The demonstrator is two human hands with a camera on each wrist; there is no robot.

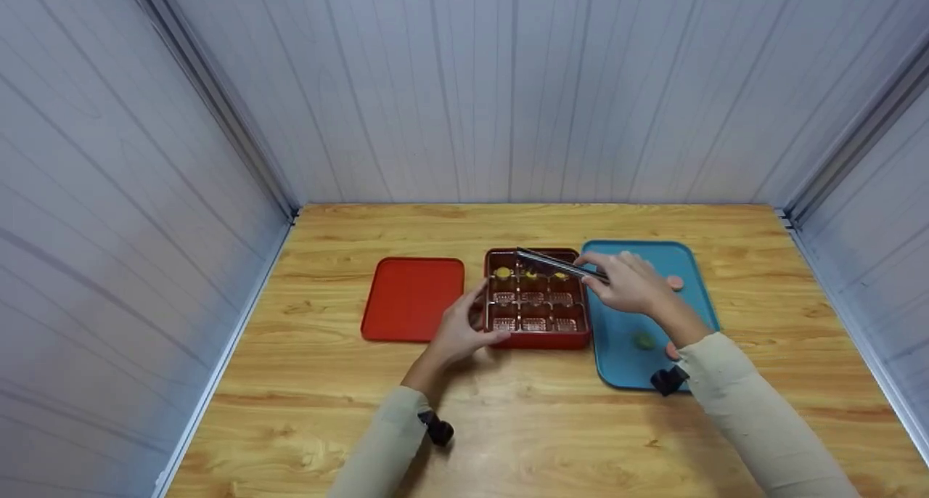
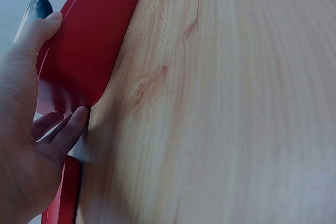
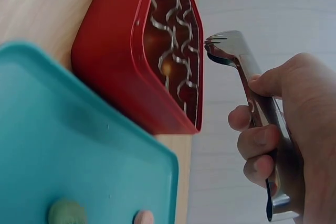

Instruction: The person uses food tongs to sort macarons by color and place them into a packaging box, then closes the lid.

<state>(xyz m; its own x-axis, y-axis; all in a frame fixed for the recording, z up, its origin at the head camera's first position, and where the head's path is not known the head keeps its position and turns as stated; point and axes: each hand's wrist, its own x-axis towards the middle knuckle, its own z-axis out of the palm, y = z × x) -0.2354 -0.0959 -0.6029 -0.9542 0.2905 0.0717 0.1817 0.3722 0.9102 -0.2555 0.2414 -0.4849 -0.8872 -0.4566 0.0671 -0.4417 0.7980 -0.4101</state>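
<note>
A red box [image 1: 544,340] stands mid-table, with a divided brown insert [image 1: 534,310] inside it. My left hand [image 1: 459,332] rests against its front left corner, thumb at the front and fingers spread along the left side. My right hand [image 1: 630,283] holds metal tongs [image 1: 555,262], whose tips are above the back row of compartments. Yellow pieces [image 1: 503,273] sit in that row; the middle and front rows hold nothing visible. In the right wrist view the tongs [image 3: 270,119] are gripped between thumb and fingers, with their tips near each other and no piece visible between them.
Right of the box lies a blue tray [image 1: 617,364] with a green piece [image 1: 644,340] and pink pieces [image 1: 675,283], partly hidden by the right arm. A flat red lid-like square [image 1: 414,300] lies to the left. Pale panels [image 1: 472,91] wall the table's back and sides.
</note>
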